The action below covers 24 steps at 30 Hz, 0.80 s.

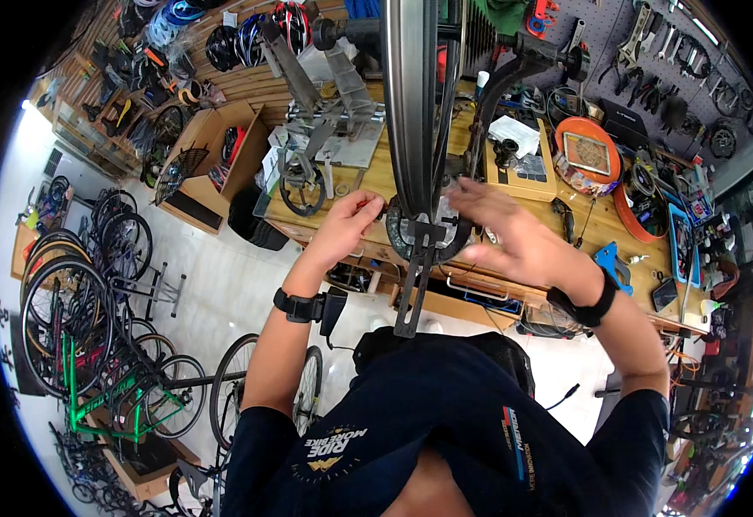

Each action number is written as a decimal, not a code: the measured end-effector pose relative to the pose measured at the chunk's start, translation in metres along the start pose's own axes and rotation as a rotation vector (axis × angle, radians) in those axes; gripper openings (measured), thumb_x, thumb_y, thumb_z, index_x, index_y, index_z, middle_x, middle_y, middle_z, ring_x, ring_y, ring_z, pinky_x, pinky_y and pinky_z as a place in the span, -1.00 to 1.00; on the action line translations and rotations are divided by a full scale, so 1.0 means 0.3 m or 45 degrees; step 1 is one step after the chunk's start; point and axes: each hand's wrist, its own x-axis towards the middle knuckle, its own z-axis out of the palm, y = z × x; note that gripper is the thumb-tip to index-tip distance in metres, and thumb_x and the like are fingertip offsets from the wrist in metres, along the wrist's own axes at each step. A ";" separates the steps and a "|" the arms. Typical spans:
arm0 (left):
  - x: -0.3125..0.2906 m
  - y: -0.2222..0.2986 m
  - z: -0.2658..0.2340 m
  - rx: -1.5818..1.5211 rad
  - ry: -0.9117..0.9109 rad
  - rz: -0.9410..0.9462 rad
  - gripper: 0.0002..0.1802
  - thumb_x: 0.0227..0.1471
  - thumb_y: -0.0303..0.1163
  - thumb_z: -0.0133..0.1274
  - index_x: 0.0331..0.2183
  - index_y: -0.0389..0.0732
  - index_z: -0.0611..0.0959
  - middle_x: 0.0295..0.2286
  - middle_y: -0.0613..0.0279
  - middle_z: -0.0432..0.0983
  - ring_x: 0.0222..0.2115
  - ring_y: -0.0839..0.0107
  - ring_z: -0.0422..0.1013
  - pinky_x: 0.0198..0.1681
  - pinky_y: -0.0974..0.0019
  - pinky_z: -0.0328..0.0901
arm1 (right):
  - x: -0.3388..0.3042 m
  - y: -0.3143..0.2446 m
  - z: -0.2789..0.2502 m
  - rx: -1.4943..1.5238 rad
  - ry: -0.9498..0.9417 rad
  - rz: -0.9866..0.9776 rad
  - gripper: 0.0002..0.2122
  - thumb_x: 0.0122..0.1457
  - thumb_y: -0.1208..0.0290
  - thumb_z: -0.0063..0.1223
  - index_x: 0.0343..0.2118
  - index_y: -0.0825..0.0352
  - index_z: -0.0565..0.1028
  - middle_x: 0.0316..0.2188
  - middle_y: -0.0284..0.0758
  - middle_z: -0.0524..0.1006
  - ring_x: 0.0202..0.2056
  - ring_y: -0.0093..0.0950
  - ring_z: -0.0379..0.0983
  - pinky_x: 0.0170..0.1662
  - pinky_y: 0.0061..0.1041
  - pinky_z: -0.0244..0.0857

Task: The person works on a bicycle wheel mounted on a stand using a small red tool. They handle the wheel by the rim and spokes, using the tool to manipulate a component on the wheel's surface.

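A bicycle wheel (410, 112) stands upright in front of me, held in a dark wheel truing stand (486, 121). At the bottom of the wheel sits the stand's caliper part (424, 231), with a slotted metal bar (415, 297) reaching toward me. My left hand (348, 228) is closed in a pinch at the caliper's left side; what lies between the fingertips is too small to make out. To the right of the wheel, my right hand (514, 233) is open, slightly blurred, its fingers spread beside the caliper.
The stand is on a wooden workbench (368, 183). A small handwheel (302, 191) lies left; an orange round tub (585, 155), a cardboard tray (523, 183) and a blue tool (612, 265) lie right. Tools hang on a pegboard (605, 43). Several bicycles (126, 379) stand at left.
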 end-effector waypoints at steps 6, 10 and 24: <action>0.069 -0.029 -0.012 0.445 0.102 -0.042 -0.37 0.24 0.04 -0.11 -0.49 -0.41 0.55 -0.68 0.18 0.37 -0.64 0.39 0.29 -0.50 0.26 0.19 | -0.225 0.105 0.048 0.537 0.608 0.662 -0.62 0.39 0.21 -0.21 -0.14 0.47 0.53 -0.24 -0.25 0.59 -0.16 -0.44 0.44 0.00 -0.42 0.26; 0.112 -0.055 -0.018 0.661 0.119 0.010 -0.38 0.22 -0.01 -0.08 -0.52 -0.47 0.50 -0.70 0.03 0.39 -0.68 0.30 0.32 -0.52 0.19 0.21 | -0.355 0.133 0.137 0.532 0.455 0.765 -0.65 0.39 0.24 -0.17 -0.21 0.47 0.55 -0.35 -0.24 0.61 -0.30 -0.45 0.48 -0.12 -0.43 0.33; 0.024 -0.017 -0.033 0.134 -0.223 0.063 -0.66 0.28 -0.10 -0.06 -0.30 -0.20 0.54 -0.49 0.48 0.35 -0.53 0.68 0.18 -0.48 0.53 0.13 | -0.514 0.189 0.252 0.518 0.155 0.905 -0.71 0.31 0.28 0.00 -0.18 0.49 0.50 -0.41 -0.14 0.60 -0.34 -0.37 0.56 -0.23 -0.43 0.41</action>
